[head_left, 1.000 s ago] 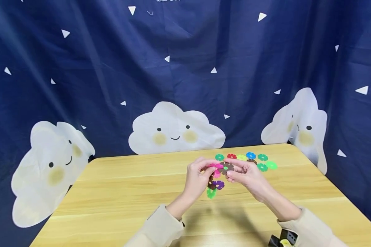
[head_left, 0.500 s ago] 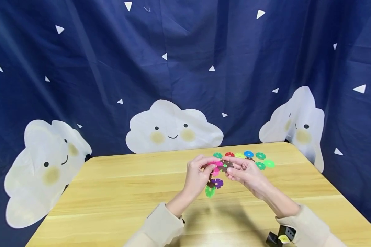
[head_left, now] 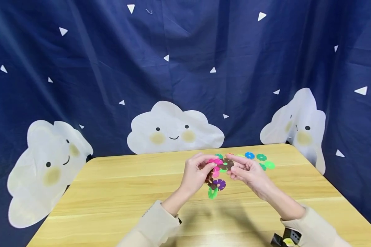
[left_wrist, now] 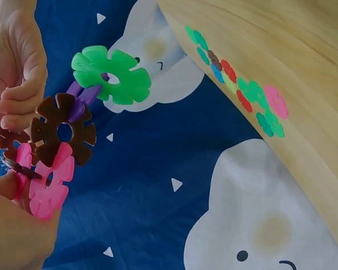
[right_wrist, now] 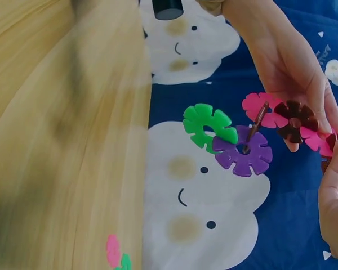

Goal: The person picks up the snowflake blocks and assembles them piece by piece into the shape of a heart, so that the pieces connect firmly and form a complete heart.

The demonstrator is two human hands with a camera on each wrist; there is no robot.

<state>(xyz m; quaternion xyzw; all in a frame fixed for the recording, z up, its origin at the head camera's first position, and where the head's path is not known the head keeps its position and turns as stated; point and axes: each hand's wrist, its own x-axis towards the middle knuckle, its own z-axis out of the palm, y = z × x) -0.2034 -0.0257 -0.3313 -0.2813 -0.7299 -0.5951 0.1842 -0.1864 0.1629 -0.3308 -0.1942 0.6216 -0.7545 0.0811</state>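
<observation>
My left hand (head_left: pixel 195 174) pinches a chain of slotted, flower-shaped interlocking discs by a pink disc (left_wrist: pixel 50 183). Brown discs, a purple disc (right_wrist: pixel 243 152) and a green disc (right_wrist: pixel 209 125) hang from it, slotted together at angles. At the chain's right end, a brown disc (head_left: pixel 226 164) meets the pink one, and my right hand (head_left: pixel 250 174) holds its outer edge with the thumb. The right index finger stretches above that disc. Part of the pink and brown join is hidden behind the left fingers.
Loose discs lie at the back right of the wooden table (head_left: pixel 117 192), among them a blue disc (head_left: pixel 249 155), a dark green disc (head_left: pixel 261 157) and a light green disc (head_left: pixel 269 165). Behind the table hangs a navy curtain (head_left: pixel 185 68) with clouds.
The right index finger has lifted off the brown disc's top edge, and the thumb sits at its right side. The chain has turned slightly, showing more of the pink disc. Both hands stay close together.
</observation>
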